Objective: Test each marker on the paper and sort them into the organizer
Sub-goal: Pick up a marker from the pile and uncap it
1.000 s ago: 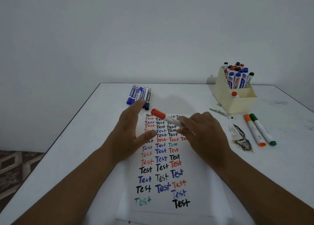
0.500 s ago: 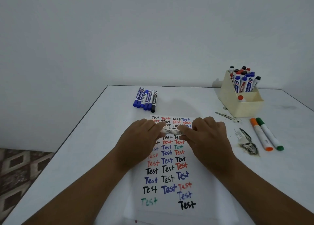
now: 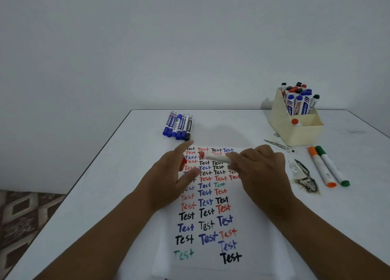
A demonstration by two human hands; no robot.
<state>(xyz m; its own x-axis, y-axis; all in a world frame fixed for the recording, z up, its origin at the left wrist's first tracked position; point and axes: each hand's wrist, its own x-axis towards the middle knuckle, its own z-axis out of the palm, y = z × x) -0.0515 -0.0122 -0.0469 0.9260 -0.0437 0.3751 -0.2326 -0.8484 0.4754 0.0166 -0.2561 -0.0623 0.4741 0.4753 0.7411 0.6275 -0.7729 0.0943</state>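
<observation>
Left hand (image 3: 168, 178) pulled off red marker (image 3: 217, 158), fingers spread; right hand (image 3: 261, 170) grips it (organizer (image 3: 295, 131) full of markers).

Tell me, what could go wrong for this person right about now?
The right hand grips a red marker lying low over the paper; its end looks red, so if that is the bare tip, it might smear the written words or stain the left hand spread open beside it. The six markers lying loose near the table's far edge could roll if nudged.
</observation>
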